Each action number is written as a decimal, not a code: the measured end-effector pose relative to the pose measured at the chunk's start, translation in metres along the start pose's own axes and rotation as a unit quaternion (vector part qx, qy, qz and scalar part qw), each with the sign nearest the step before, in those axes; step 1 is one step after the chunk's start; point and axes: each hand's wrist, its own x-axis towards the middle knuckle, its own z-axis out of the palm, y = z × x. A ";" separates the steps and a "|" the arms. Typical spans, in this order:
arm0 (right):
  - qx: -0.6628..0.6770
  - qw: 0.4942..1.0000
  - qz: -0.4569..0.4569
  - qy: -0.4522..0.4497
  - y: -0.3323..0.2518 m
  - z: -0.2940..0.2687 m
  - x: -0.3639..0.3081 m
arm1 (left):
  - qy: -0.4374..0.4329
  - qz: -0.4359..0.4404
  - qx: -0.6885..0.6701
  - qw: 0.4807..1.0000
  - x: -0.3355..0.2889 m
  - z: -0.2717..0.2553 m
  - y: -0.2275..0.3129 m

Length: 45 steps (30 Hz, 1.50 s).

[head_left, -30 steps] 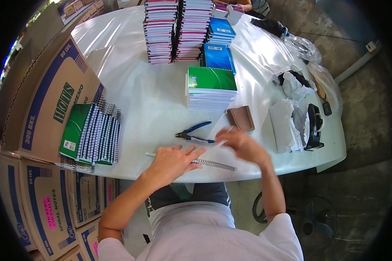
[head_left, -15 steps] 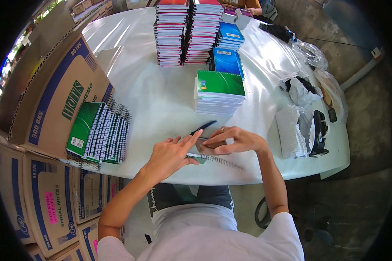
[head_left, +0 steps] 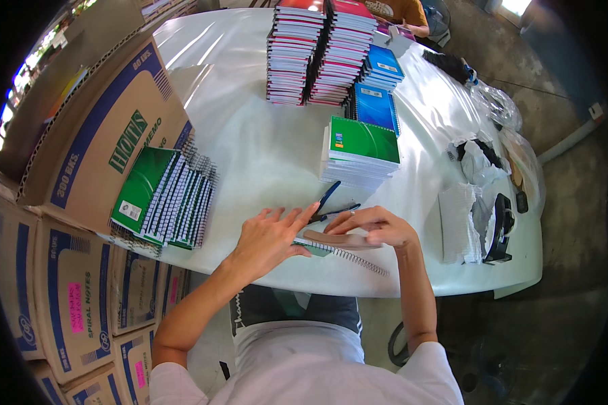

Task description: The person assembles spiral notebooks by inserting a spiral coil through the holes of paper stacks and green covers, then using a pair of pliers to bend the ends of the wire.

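My left hand [head_left: 267, 236] is at the near edge of the table, holding a small green-covered notebook [head_left: 317, 250] between its stretched fingers and thumb. Most of that notebook is hidden beneath the hand. A wire coil [head_left: 365, 260] runs along its edge and sticks out to the right. My right hand [head_left: 382, 226] holds a flat brown piece [head_left: 341, 239] with curled fingers, just above the coil; motion blurs it, and its kind does not show. Dark-blue-handled pliers [head_left: 328, 197] lie spread beyond my fingers, partly covered by them.
Coil-bound green notebooks [head_left: 162, 196] lean against a cardboard box [head_left: 108, 135] at left. Ahead stand a green-topped stack [head_left: 361, 145], blue notebooks [head_left: 375, 104] and tall red-topped stacks [head_left: 294, 54]. A black device [head_left: 500, 229] and torn white packaging [head_left: 459, 223] lie right. Another person [head_left: 398, 13] sits beyond.
The view has shifted, so the table things appear further right. My right hand has moved the brown piece along the coil, and more of the pliers shows.
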 end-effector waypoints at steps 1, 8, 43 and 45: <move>-0.056 0.998 0.034 0.007 -0.002 0.000 0.003 | 0.007 0.000 0.020 1.000 -0.003 0.001 -0.003; -0.065 0.995 0.063 0.036 -0.003 0.000 0.012 | 0.006 -0.077 -0.013 0.997 -0.009 -0.005 -0.010; -0.270 0.940 0.201 0.053 -0.018 -0.002 0.039 | 0.145 -0.176 -0.503 0.833 -0.006 0.063 -0.031; -0.126 0.986 0.101 0.053 -0.011 -0.007 0.031 | 0.143 -0.174 -0.510 0.830 -0.006 0.064 -0.031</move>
